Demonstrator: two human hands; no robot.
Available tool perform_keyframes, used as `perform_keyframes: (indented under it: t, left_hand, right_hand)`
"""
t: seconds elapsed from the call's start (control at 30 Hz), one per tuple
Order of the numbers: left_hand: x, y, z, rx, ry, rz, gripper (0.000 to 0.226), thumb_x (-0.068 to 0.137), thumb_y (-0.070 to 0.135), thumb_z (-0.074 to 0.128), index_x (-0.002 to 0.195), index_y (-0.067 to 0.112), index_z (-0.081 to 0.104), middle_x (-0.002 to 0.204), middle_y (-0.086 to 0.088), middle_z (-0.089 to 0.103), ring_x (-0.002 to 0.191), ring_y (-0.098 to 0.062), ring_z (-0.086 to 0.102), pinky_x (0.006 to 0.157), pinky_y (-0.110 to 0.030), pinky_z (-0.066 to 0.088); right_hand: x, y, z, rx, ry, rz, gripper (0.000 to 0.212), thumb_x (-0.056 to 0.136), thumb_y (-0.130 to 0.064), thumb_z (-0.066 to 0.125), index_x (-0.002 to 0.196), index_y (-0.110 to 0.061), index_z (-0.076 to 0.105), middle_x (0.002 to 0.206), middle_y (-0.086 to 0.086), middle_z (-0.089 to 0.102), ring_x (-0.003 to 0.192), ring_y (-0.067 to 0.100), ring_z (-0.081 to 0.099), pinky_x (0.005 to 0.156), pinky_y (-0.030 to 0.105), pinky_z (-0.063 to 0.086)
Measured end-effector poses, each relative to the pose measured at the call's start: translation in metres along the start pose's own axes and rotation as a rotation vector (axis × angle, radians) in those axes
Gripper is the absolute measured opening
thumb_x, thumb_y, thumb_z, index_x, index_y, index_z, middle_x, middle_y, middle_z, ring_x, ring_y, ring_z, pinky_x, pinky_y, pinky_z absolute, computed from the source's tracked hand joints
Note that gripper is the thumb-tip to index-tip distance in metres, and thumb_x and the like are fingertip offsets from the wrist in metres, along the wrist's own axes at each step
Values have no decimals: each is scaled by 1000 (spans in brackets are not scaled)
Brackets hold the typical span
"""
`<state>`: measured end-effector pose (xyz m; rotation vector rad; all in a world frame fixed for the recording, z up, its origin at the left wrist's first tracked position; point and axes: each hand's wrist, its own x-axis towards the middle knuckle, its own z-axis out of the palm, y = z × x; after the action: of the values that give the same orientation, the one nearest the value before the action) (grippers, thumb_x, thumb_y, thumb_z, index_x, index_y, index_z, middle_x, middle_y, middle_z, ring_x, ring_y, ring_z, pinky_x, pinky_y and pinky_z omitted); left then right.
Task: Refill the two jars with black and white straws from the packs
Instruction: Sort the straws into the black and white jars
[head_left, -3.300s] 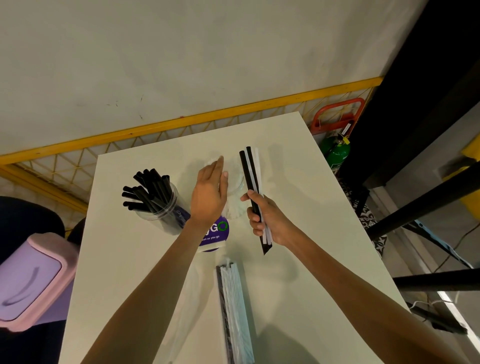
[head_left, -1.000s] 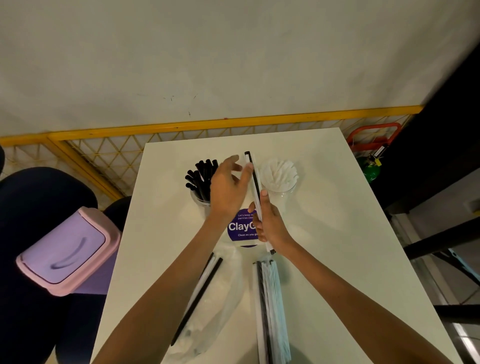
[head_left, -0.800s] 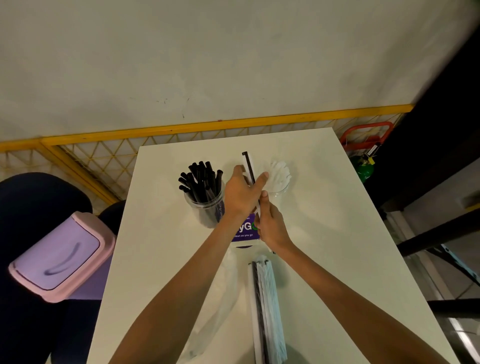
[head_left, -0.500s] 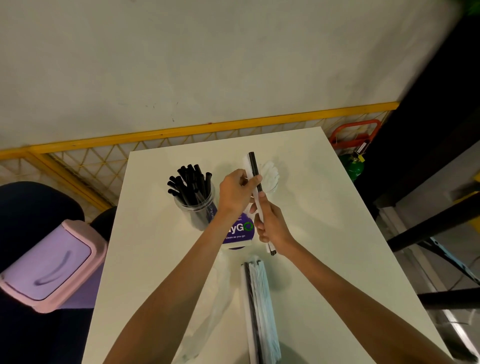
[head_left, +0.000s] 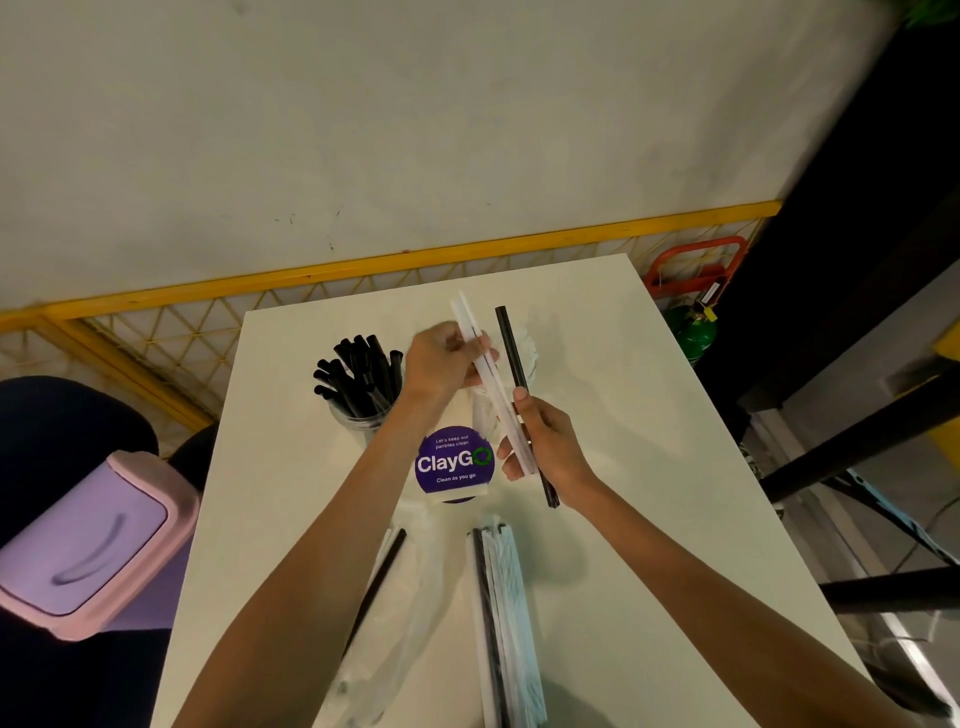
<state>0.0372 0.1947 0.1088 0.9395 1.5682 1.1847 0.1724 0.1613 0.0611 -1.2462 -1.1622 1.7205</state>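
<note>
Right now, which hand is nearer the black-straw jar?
Left. The left hand, pinching white straws, is just right of the jar; the right hand, holding a black straw, is farther right, beyond the left.

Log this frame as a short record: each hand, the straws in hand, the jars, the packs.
left hand: pinches the white straws near their upper part
right hand: holds the black straw and the lower ends of the white straws
black-straw jar: stands on the table, left of the hands
white-straw jar: mostly hidden behind the hands
pack: lies flat, nearer the person, with straws inside
plastic bag: beside the pack, one black straw showing
stage: held straws fanned apart by colour, none in a jar yet
</note>
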Motion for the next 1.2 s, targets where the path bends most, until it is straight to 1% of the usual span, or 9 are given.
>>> perform_keyframes:
  t: [0.17, 0.3, 0.47, 0.57, 0.67, 0.77, 0.87, 1.0, 1.2]
  left_hand:
    - [19, 33, -9, 143, 248, 333, 19, 90, 7, 59, 107, -3, 58, 90, -9, 66, 74, -16, 66, 62, -22, 58]
    - [27, 56, -13, 119, 405, 576, 16, 91, 10, 58, 103, -1, 59, 97, -11, 67, 83, -21, 66, 71, -28, 58]
    - [27, 54, -2, 205, 416, 712, 25, 93, 12, 54, 115, -1, 52, 101, 4, 60, 79, -17, 64, 70, -25, 56]
    - [30, 36, 5, 345, 385, 739, 34, 95, 16, 52, 126, 4, 44, 100, 8, 59, 78, -14, 64, 67, -25, 56]
    - [31, 17, 11, 448, 364, 733, 43, 96, 16, 50, 136, 6, 36, 93, -8, 64, 71, -17, 63, 57, -14, 48]
    - [32, 1, 17, 513, 313, 754, 55, 97, 17, 47, 145, 16, 21, 79, -18, 63, 54, -25, 56, 48, -28, 47]
    - [35, -13, 21, 630, 267, 730, 61, 98, 16, 45, 146, 23, 9, 81, -16, 62, 47, -12, 44, 45, -19, 38]
    - [37, -31, 29, 735, 210, 680, 56, 97, 13, 47, 146, 16, 19, 106, -16, 61, 52, -5, 40, 54, -5, 30]
    - [35, -59, 36, 737, 149, 641, 42, 98, 11, 44, 140, 12, 39, 122, -16, 60, 85, -28, 65, 72, -32, 53]
  right_hand:
    - [6, 0, -10, 21, 44, 40, 33, 97, -38, 40, 90, -12, 58, 51, 1, 65, 39, 14, 60, 42, 23, 52]
    - [10, 0, -16, 4, 103, 1, 36, 98, -37, 39, 88, -8, 59, 52, 4, 61, 32, 10, 50, 35, 17, 40]
    - [14, -2, -20, -1, 133, -15, 35, 98, -37, 39, 83, -14, 60, 52, 6, 52, 29, 4, 39, 34, 14, 31]
    - [15, -4, -23, 10, 131, -9, 35, 98, -37, 39, 84, -14, 60, 52, 7, 48, 29, 4, 37, 34, 14, 29]
    - [17, -5, -27, 18, 136, -11, 34, 98, -36, 39, 82, -15, 60, 51, 5, 48, 29, 4, 37, 35, 13, 29]
    - [19, -5, -32, 26, 140, -8, 35, 98, -37, 39, 81, -17, 61, 51, 5, 49, 30, 4, 36, 35, 13, 30]
    - [20, -5, -34, 36, 137, 2, 35, 98, -38, 39, 80, -18, 62, 47, 1, 49, 30, 5, 35, 35, 14, 30]
    - [22, -5, -34, 34, 134, 20, 34, 98, -38, 39, 81, -18, 61, 48, 2, 48, 30, 5, 36, 35, 13, 28]
    - [26, -4, -35, 31, 124, 43, 35, 97, -40, 39, 82, -17, 61, 49, 3, 45, 30, 4, 35, 35, 14, 26]
